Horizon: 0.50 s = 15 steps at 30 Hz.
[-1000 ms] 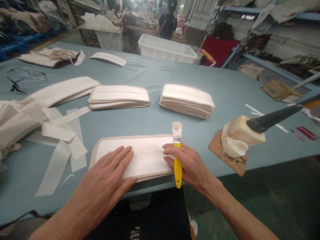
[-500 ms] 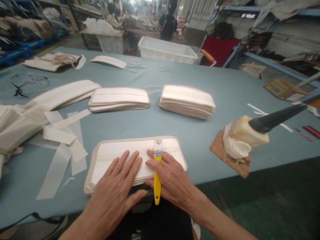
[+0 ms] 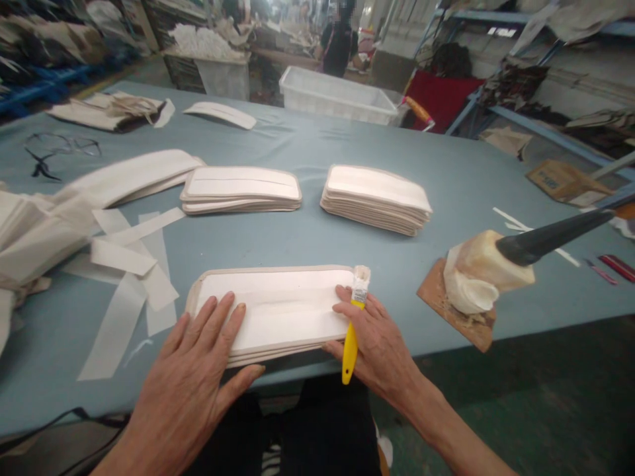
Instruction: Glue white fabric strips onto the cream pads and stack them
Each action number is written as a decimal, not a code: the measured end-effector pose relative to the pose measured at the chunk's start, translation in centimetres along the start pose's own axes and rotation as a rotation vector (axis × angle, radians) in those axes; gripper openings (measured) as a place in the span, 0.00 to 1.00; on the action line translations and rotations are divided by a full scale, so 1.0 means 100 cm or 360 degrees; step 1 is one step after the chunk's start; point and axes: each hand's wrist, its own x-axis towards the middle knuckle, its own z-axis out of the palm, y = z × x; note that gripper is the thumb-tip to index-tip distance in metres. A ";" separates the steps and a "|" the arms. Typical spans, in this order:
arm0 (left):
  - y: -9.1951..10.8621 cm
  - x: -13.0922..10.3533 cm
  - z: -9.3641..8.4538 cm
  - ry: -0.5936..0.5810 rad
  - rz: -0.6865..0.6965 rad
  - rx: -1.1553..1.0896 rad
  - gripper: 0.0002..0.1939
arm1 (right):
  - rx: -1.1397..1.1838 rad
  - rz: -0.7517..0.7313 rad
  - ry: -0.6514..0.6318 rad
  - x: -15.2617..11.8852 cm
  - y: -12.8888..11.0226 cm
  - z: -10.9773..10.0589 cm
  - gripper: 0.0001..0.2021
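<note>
A small stack of white rounded panels with beige edging (image 3: 288, 304) lies at the table's near edge. My left hand (image 3: 198, 363) rests with spread fingers on its left end, thumb by the front edge, holding nothing. At the right end my right hand (image 3: 374, 337) touches the panels while holding a yellow-handled brush (image 3: 350, 344) between thumb and fingers, its whitish bristles pointing away from me. Farther right, a pale container with a dark handle (image 3: 486, 264) sits on a brown board (image 3: 431, 287), with a white mass at its opening.
Two panel stacks (image 3: 243, 185) (image 3: 376, 198) lie beyond my hands. Pale strips (image 3: 116, 324) and folded fabric (image 3: 30, 231) are at left, with glasses (image 3: 62, 143) behind. A white bin (image 3: 337, 96) and a person (image 3: 337, 46) are beyond the table.
My hands have moved apart toward the two ends of the near stack, the left hand leftward and the right hand rightward with the brush. The view has shifted slightly.
</note>
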 end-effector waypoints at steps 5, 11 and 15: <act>-0.006 -0.008 0.000 -0.0034 -0.0187 -0.0059 0.41 | -0.0084 0.0102 0.0075 -0.006 0.000 -0.012 0.22; 0.029 0.013 -0.002 0.0121 0.0094 -0.0176 0.41 | 0.0188 -0.0186 0.0041 0.021 -0.047 0.001 0.23; 0.038 0.007 -0.002 0.0119 0.0098 -0.0206 0.38 | 0.0138 -0.0245 0.0047 0.013 -0.044 0.006 0.17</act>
